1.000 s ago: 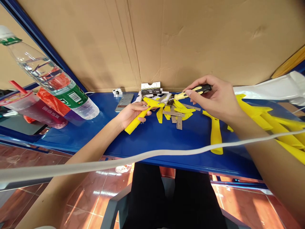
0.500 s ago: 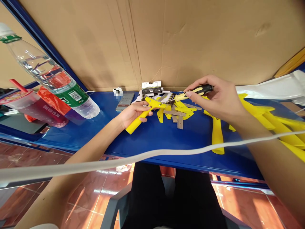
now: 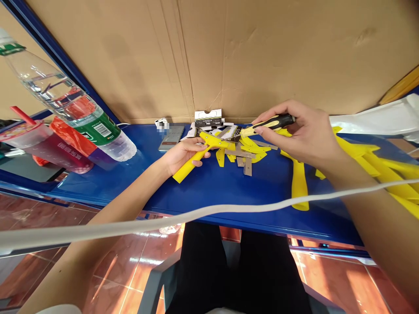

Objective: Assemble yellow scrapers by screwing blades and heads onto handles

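Observation:
My left hand (image 3: pixel 186 156) is closed around the handle of a yellow scraper (image 3: pixel 188 169), whose head points away from me. In my right hand (image 3: pixel 299 131) is a screwdriver (image 3: pixel 266 126) with a cream and black handle. The screwdriver's thin shaft points left to the scraper's head; whether the tip sits in a screw is too small to tell. Just beyond and right of the scraper lies a pile of yellow plastic pieces (image 3: pixel 260 149) and flat grey metal blades (image 3: pixel 248 168). Another yellow scraper handle (image 3: pixel 299 185) rests below my right hand.
At left stand a water bottle (image 3: pixel 101 126) and a red drink cup (image 3: pixel 65 150). A phone (image 3: pixel 172 138) and small boxes (image 3: pixel 208 117) lie at the back of the blue table (image 3: pixel 209 194). More yellow handles (image 3: pixel 369 161) are at right. A white cable (image 3: pixel 209 210) crosses in front.
My right hand and the screwdriver have shifted very slightly to the right. My left hand keeps the scraper in nearly the same place.

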Demonstrator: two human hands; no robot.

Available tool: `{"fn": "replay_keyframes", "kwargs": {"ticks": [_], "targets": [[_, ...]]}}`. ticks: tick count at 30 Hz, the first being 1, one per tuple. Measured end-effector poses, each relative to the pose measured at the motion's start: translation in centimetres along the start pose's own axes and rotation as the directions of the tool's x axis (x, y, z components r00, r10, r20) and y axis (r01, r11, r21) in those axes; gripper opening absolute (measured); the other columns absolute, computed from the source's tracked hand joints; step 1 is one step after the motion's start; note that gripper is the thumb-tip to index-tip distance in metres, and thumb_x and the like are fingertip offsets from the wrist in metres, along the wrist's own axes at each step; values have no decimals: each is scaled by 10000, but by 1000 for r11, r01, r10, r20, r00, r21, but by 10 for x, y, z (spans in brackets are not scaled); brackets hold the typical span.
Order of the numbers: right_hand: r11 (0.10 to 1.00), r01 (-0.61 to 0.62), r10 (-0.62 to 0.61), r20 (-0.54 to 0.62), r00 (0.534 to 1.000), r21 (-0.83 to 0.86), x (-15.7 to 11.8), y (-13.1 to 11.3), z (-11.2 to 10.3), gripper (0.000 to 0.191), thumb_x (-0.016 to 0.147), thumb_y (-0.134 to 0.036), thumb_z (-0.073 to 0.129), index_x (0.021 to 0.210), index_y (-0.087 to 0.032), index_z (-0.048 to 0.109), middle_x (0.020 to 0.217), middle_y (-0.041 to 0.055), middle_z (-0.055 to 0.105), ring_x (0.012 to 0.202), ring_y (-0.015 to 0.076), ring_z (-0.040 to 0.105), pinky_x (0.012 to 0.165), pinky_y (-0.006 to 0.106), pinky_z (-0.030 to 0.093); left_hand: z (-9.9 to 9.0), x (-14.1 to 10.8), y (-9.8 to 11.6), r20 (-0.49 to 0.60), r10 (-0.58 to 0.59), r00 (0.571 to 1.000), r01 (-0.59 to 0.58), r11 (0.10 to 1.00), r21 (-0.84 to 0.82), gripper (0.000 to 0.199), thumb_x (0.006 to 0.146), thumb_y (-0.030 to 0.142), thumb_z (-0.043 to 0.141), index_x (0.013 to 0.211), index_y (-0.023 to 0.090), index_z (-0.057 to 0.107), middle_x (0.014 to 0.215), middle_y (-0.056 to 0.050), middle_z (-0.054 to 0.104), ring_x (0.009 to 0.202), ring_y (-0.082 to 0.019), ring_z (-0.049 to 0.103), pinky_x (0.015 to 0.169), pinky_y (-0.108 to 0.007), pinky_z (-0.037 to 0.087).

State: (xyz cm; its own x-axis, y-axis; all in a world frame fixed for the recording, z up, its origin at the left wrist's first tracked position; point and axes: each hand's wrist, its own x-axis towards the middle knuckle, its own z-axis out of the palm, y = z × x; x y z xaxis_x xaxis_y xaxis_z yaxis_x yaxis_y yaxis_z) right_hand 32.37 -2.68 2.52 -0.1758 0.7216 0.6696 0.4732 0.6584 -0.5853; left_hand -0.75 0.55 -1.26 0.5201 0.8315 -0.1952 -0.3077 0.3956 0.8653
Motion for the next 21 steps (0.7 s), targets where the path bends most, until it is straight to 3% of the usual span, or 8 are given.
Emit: {"fn": "replay_keyframes", "kwargs": {"ticks": [11, 21], "targets": [[999, -25, 25, 13, 1000, 24, -1, -2, 1, 188, 925, -354, 913, 1082, -272, 848, 1134, 34, 896, 967, 258, 814, 750, 417, 580, 3, -2, 0, -17, 5, 1000, -4, 1000, 17, 240, 904, 22, 796, 1122, 101, 736, 1264, -200, 814, 792, -142, 769, 449, -150, 467], [993, 52, -46, 63, 997, -104, 1, -2, -3, 154, 968, -295, 863, 1107, -274, 801, 1099, 34, 874, 888, 227, 783, 719, 391, 548, 7, -2, -4, -52, 40, 998, -35, 995, 90, 407, 802, 68, 941, 1129, 137, 708, 1119, -87, 760, 747, -138, 743, 428, -171, 435]]}}
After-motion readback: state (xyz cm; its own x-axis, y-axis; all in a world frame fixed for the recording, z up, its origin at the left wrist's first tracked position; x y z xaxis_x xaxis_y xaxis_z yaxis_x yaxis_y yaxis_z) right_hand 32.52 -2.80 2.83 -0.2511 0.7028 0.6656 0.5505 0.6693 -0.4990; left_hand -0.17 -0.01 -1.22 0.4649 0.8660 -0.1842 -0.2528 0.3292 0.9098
